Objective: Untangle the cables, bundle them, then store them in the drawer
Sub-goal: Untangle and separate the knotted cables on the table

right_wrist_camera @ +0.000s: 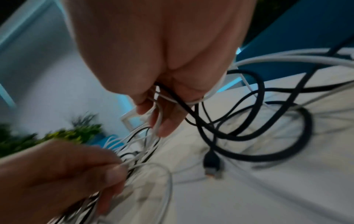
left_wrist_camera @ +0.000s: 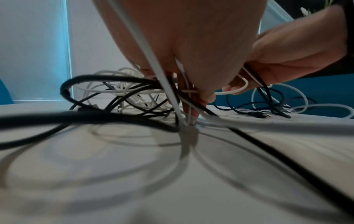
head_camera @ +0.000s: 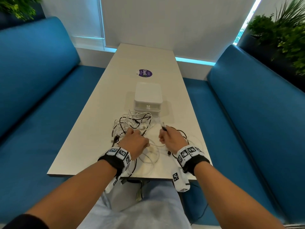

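A tangle of black and white cables [head_camera: 133,123] lies on the white table [head_camera: 99,103], just in front of a small white drawer box [head_camera: 147,98]. My left hand [head_camera: 134,140] grips several strands at the near edge of the tangle, and its fingers [left_wrist_camera: 193,97] curl round white and black cords. My right hand [head_camera: 170,138] holds a black cable and a white one, whose plug ends [head_camera: 163,126] stick up past the knuckles. In the right wrist view those fingers [right_wrist_camera: 166,115] pinch the cords. A black plug [right_wrist_camera: 212,164] dangles below.
White cable loops [head_camera: 148,154] lie between my wrists near the table's front edge. A purple sticker [head_camera: 144,73] sits beyond the drawer box. Blue benches [head_camera: 41,96] flank the table on both sides, with plants [head_camera: 280,35] behind the right one.
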Demonstrator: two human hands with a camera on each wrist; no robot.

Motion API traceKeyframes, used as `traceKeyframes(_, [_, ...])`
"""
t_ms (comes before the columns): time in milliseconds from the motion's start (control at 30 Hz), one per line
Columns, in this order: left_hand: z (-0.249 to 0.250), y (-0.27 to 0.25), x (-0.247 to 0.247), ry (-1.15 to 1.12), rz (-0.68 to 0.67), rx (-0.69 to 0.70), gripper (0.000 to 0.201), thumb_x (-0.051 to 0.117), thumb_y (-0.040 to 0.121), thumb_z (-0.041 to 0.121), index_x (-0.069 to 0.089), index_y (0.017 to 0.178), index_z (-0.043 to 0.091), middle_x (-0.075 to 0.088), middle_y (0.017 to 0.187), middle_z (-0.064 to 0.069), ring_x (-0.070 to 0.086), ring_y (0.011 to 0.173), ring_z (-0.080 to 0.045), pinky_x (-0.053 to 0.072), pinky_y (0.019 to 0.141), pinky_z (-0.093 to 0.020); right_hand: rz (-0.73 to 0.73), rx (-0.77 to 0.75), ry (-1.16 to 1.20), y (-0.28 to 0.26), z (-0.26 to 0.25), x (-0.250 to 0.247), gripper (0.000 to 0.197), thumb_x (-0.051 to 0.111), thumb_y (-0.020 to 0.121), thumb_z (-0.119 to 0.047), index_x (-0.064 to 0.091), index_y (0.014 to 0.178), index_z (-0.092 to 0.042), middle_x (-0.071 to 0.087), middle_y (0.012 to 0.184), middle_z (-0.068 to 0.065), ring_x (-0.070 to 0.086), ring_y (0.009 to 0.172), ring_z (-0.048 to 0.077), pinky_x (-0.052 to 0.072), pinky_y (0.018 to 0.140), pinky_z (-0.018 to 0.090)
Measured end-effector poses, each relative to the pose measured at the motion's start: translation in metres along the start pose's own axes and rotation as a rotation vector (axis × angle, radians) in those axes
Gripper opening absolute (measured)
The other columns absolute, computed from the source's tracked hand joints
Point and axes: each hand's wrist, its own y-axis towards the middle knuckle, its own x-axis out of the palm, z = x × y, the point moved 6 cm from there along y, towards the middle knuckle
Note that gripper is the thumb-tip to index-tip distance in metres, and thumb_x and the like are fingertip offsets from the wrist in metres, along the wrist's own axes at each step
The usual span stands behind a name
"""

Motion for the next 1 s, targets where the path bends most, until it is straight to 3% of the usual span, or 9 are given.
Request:
traceKeyframes(100, [0.008, -0.002, -0.004, 0.075, 0.013, 0.007, 0.028, 0.039, 0.103, 0.033, 0.066, 0.101, 0.026, 0.067, 0.088, 0.003, 0.048, 0.100, -0.023, 0.027, 0.091, -0.042, -0.196, -0.033, 0.167, -0.009, -0.015, 0.025, 0.023, 0.042, 0.102, -0.017, 0.056, 0.083, -0.015, 0.063, 0.072, 0.004, 0.056, 0.060, 0.016, 0.049, 0.063, 0.034])
traceKeyframes(200, [0.007, -0.002, -0.003, 0.073, -0.007, 0.011, 0.027, 0.038, 0.102, 0.029, 0.065, 0.099, 0.026, 0.067, 0.089, 0.005, 0.047, 0.103, -0.022, 0.026, 0.092, -0.042, -0.277, -0.058, 0.145, -0.012, -0.021, 0.038, 0.026, 0.046, 0.102, -0.026, 0.058, 0.082, -0.015, 0.059, 0.064, -0.004, 0.054, 0.057, 0.014, 0.046, 0.061, 0.031])
traceKeyframes(267, [0.008, -0.003, -0.002, 0.062, 0.005, 0.045, 0.030, 0.037, 0.104, 0.034, 0.066, 0.105, 0.025, 0.069, 0.095, 0.005, 0.047, 0.105, -0.022, 0.027, 0.092, -0.042, -0.263, -0.100, -0.047, -0.011, -0.021, 0.035, 0.027, 0.048, 0.100, -0.028, 0.061, 0.082, -0.013, 0.058, 0.066, -0.004, 0.053, 0.062, 0.013, 0.041, 0.066, 0.032])
traceKeyframes(400, [0.002, -0.005, -0.003, 0.015, 0.098, 0.086, 0.028, 0.042, 0.103, 0.039, 0.067, 0.108, 0.026, 0.065, 0.101, 0.007, 0.049, 0.107, -0.023, 0.031, 0.092, -0.042, -0.208, -0.160, -0.582, -0.008, -0.012, 0.023, 0.027, 0.042, 0.103, -0.030, 0.059, 0.100, -0.010, 0.065, 0.098, 0.015, 0.060, 0.092, 0.032, 0.040, 0.072, 0.033])
traceKeyframes(600, [-0.011, -0.004, -0.009, 0.014, 0.167, 0.070, 0.019, 0.048, 0.101, 0.033, 0.066, 0.100, 0.028, 0.065, 0.098, 0.010, 0.051, 0.102, -0.020, 0.032, 0.091, -0.042, -0.012, -0.036, -0.781, -0.001, 0.008, -0.011, 0.028, 0.038, 0.104, -0.033, 0.053, 0.113, -0.011, 0.064, 0.102, 0.014, 0.062, 0.090, 0.033, 0.050, 0.073, 0.038])
traceKeyframes(733, [-0.005, -0.003, -0.013, 0.043, 0.101, 0.013, 0.031, 0.039, 0.105, 0.038, 0.067, 0.107, 0.025, 0.066, 0.103, 0.008, 0.049, 0.107, -0.020, 0.029, 0.097, -0.044, -0.033, -0.049, -0.708, -0.003, -0.002, 0.004, 0.028, 0.037, 0.104, -0.032, 0.053, 0.111, -0.010, 0.063, 0.099, 0.015, 0.062, 0.090, 0.035, 0.046, 0.069, 0.036])
traceKeyframes(867, [0.006, -0.003, -0.019, 0.034, 0.095, -0.014, 0.024, 0.042, 0.102, 0.027, 0.066, 0.105, 0.028, 0.066, 0.103, 0.009, 0.049, 0.105, -0.020, 0.029, 0.096, -0.044, -0.103, -0.186, -0.591, -0.009, -0.019, 0.035, 0.024, 0.038, 0.102, -0.030, 0.052, 0.108, -0.012, 0.066, 0.093, 0.016, 0.063, 0.083, 0.036, 0.050, 0.069, 0.042])
traceKeyframes(933, [0.008, -0.006, -0.020, 0.020, 0.110, -0.021, 0.022, 0.045, 0.099, 0.021, 0.065, 0.100, 0.029, 0.065, 0.100, 0.010, 0.049, 0.103, -0.020, 0.028, 0.093, -0.041, -0.144, -0.188, -0.548, -0.012, -0.019, 0.042, 0.021, 0.038, 0.102, -0.027, 0.053, 0.105, -0.012, 0.066, 0.094, 0.017, 0.062, 0.084, 0.036, 0.050, 0.072, 0.044])
traceKeyframes(1000, [0.008, -0.010, -0.019, 0.012, 0.119, -0.025, 0.022, 0.044, 0.101, 0.025, 0.066, 0.100, 0.028, 0.064, 0.099, 0.009, 0.049, 0.105, -0.020, 0.028, 0.093, -0.041, -0.194, -0.159, -0.539, -0.013, -0.014, 0.043, 0.020, 0.039, 0.102, -0.024, 0.054, 0.103, -0.011, 0.066, 0.096, 0.017, 0.062, 0.087, 0.035, 0.049, 0.072, 0.042])
